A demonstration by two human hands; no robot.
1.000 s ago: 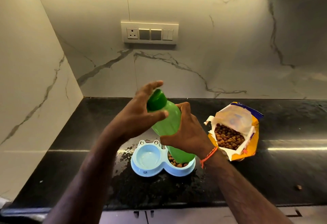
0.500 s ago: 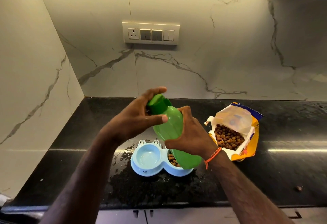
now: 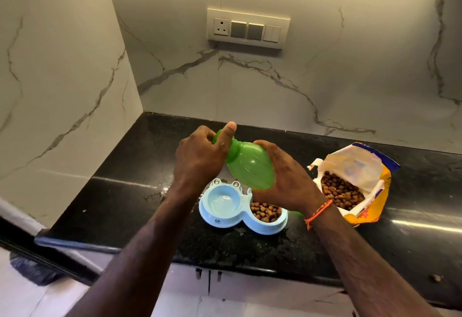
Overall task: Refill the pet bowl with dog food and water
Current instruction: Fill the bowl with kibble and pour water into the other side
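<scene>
On the black counter [image 3: 125,191], nearest to the edge, stands a blue double bowl [image 3: 240,212]: its left cup looks empty, its right cup holds brown kibble [image 3: 265,212]. Just above it, the right hand [image 3: 287,181] grips a tilted green bottle [image 3: 250,166], and the left hand [image 3: 200,159] is curled around its cap [image 3: 216,137]. Further right lies an open food bag [image 3: 355,181].

Both forearms reaching forward, left hand [image 3: 200,159] curled tight — thumb raised, right hand [image 3: 285,181] cupped with fingers wrapped — an orange thread band at its wrist
</scene>
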